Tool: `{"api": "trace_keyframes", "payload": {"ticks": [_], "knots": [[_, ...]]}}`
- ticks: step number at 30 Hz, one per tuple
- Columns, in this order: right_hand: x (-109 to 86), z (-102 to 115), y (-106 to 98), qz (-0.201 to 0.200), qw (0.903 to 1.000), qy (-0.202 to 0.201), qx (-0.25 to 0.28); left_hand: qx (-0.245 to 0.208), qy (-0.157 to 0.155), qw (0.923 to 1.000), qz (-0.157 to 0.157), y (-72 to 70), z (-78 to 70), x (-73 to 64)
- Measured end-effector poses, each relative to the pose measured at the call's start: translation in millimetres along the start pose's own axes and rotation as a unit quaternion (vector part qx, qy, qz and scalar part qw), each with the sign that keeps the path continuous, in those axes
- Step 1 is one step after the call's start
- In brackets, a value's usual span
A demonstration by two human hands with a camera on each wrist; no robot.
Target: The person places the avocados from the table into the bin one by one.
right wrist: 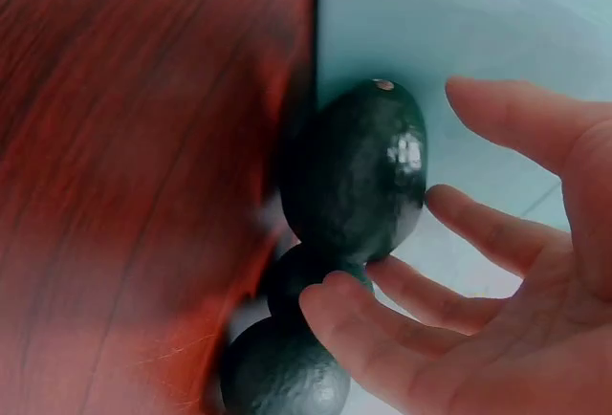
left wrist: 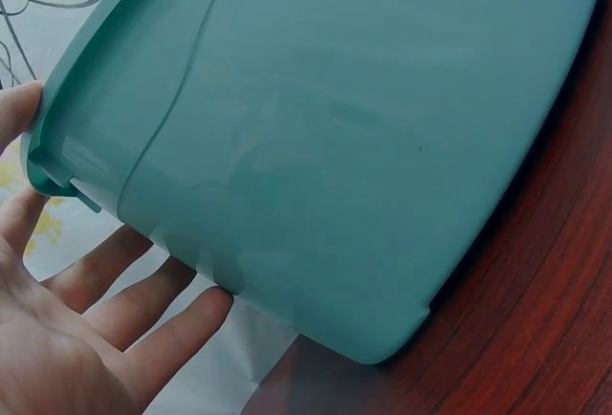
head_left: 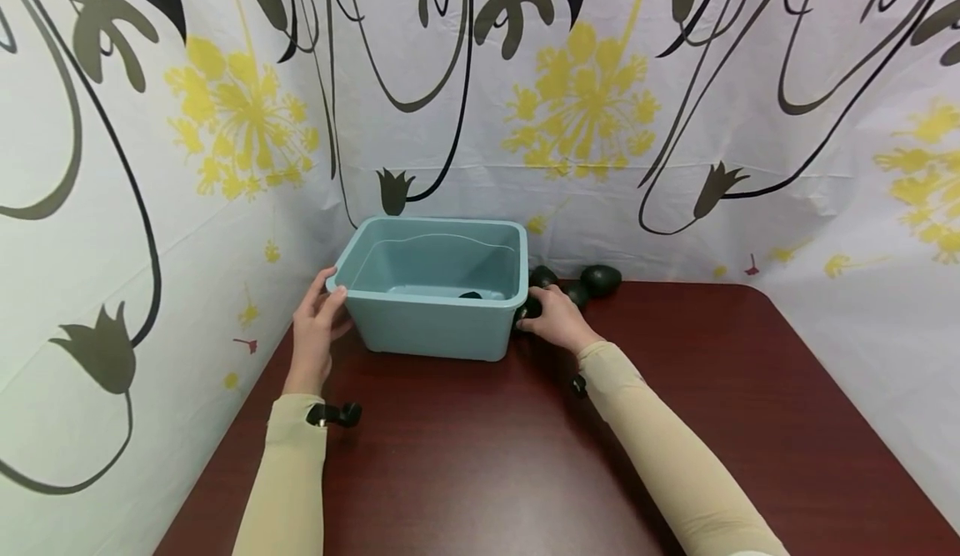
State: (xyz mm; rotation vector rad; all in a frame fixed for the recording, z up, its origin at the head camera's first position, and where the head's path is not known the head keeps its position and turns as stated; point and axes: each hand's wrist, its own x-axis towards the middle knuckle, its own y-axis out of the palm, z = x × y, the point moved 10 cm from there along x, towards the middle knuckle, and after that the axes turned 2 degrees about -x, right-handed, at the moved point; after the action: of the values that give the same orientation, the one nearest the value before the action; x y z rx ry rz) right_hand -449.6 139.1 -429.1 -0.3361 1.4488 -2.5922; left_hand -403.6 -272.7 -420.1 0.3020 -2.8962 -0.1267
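A light blue-green plastic bin (head_left: 431, 329) stands on the table, shown close up in the left wrist view. My left hand (head_left: 313, 327) is at its front left corner, thumb and forefinger at the rim, the other fingers fairly straight against the outer wall. Beside the bin's right wall my right hand (head_left: 558, 320) reaches round a dark green avocado (right wrist: 354, 171). The thumb stands apart from this avocado, while the fingertips are right at its side. More avocados (right wrist: 287, 372) lie close behind it. Inside the bin a small dark shape (head_left: 470, 295) shows above the front rim.
At the back edge of the dark red wooden table (head_left: 450, 464), another avocado (head_left: 601, 280) lies near the patterned cloth (head_left: 600, 206). The cloth hangs behind the table and along its left side. Each wrist wears a small black camera (head_left: 348, 414).
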Motion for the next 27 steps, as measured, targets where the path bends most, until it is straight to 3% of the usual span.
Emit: {"api": "trace_keyframes", "payload": {"ticks": [6,13,19,27], "knots": [[2.5,0,2,0.002,0.9995,0.002,-0.032,0.001,0.001,1.0,0.001,1.4,-1.4,0.5],[2.6,1,-1,-0.035,0.9971,-0.019,-0.064,0.0,0.001,1.0,0.0,1.5,-1.2,-0.1],[-3.3,-3,1,-0.054,0.9972,-0.016,-0.049,-0.008,-0.001,1.0,0.005,2.1,-0.5,-2.2],[-7.3,-7,9,-0.04,0.9984,-0.027,-0.03,-0.002,0.001,1.0,0.005,2.3,-3.5,-3.8]]}}
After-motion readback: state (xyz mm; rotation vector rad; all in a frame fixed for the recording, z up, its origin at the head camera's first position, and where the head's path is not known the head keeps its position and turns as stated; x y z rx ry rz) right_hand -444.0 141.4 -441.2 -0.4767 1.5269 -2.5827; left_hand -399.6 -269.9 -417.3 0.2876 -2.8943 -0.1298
